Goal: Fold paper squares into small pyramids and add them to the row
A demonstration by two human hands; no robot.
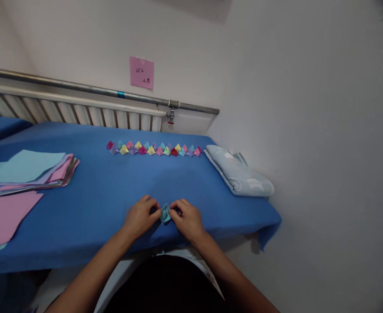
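Observation:
A small teal folded paper boat [165, 214] is held near the front edge of the blue-covered table [107, 217]. My left hand [143, 216] pinches its left side between thumb and fingers. On the opposite side, my right hand [187, 218] grips it the same way, with the fingertips curled against the paper. The folded paper has a pointed middle and raised ends. Farther back on the cloth, several small folded paper pieces [150, 150] in pink, yellow, purple, red and teal stand in two close rows.
Stacked coloured paper sheets [31, 167] lie at the left, with pink sheets [5, 219] in front of them. A folded pale blue blanket [243, 174] rests at the right end. Behind the table are a radiator [107, 116], a metal pipe [90, 90] and a pink note [141, 72] on the wall.

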